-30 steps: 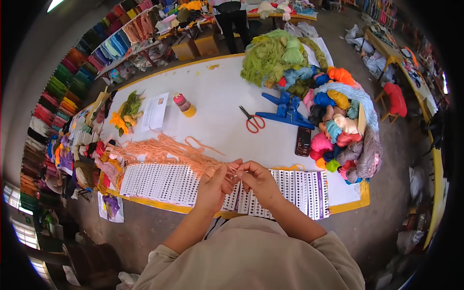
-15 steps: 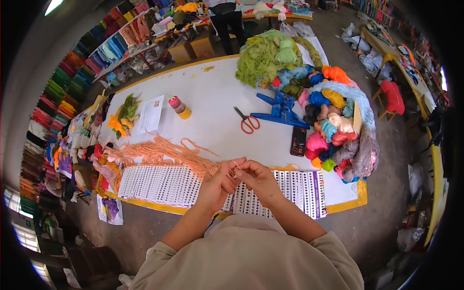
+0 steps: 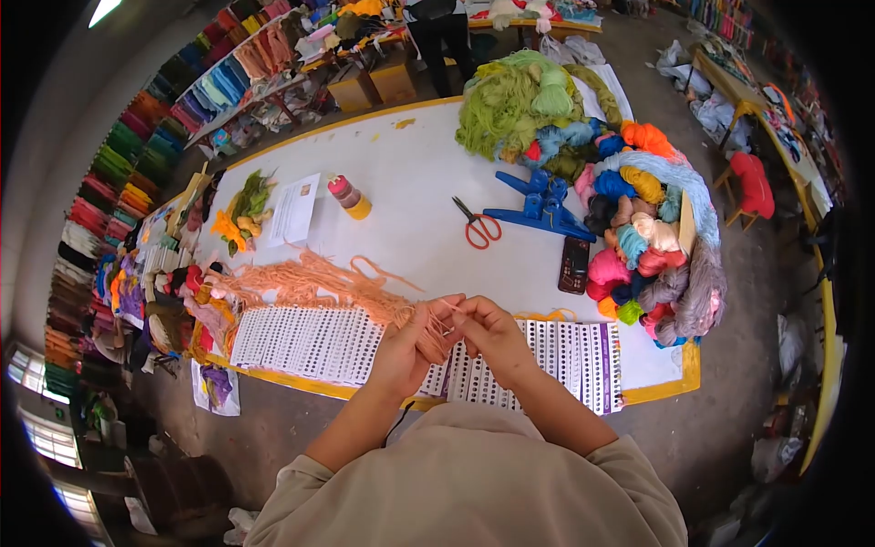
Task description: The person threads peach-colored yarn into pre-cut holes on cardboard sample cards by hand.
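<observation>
Over the table's near edge, my left hand [image 3: 401,354] is closed around peach-coloured yarn [image 3: 305,281]. The loose strands trail from it to the left across the table, and some bunch up under its fingers. Close beside it, my right hand [image 3: 499,342] pinches a thin strand of the same yarn, stretched between the two hands. Its fingertips partly hide the strand. Beneath both hands lies a row of white cards with holes along them [image 3: 310,345]; a purple-edged card [image 3: 609,365] is near the right end.
Beyond my hands on the white table [image 3: 383,228] are scissors [image 3: 478,225], a blue clamp-like tool [image 3: 542,205], a dark phone [image 3: 573,265], a bottle [image 3: 349,197] and a paper sheet [image 3: 293,210]. Coloured yarn skeins [image 3: 638,219] heap at the right. A person [image 3: 442,41] stands behind the table.
My left hand has turned and loosened somewhat, so more peach yarn shows beneath its fingers. My right hand still pinches the strand. The whole view has shifted slightly.
</observation>
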The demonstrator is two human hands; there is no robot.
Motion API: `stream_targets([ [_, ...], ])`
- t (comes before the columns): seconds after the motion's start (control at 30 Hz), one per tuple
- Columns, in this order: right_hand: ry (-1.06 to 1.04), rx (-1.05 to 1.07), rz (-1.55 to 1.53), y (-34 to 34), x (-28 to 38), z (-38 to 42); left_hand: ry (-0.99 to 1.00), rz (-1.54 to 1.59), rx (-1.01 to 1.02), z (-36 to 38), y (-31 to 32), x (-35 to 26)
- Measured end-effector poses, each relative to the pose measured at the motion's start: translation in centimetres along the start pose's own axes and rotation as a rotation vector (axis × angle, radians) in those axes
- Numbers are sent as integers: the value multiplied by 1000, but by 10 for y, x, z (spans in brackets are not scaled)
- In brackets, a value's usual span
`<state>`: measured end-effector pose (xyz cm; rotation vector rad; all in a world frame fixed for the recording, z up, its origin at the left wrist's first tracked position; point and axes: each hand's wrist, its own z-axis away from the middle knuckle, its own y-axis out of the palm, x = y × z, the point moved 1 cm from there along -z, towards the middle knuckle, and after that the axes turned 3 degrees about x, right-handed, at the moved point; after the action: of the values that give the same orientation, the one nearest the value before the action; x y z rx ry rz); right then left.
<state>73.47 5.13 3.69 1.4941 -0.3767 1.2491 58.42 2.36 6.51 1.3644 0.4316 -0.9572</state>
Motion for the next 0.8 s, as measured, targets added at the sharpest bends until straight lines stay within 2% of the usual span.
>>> stream_targets([
  [0.03,1,-4,-3,1,-6,-2,0,-7,11,-1,-2,1],
  [0.1,-176,40,117,4,-17,-7,-25,-56,31,-2,-7,3],
  [0.27,-171,8,127,0,-15,-6,-39,-77,9,-5,-7,8],
  [0.33,-197,-24,106,2,-8,-4,25,-34,-74,-6,-7,8],
  [0.4,-34,-66,-65,2,-1,-2,35,-47,-92,-6,-6,7],
  [0.43,-33,-67,-65,1,-1,-2,46,-61,-110,-6,-7,7],
  [0.73,10,-46,-15,-1,-10,-8,-20,-38,-13,-8,-11,11],
  [0.8,-91,-17,24,2,-14,-12,-27,-71,-24,-6,-10,10],
])
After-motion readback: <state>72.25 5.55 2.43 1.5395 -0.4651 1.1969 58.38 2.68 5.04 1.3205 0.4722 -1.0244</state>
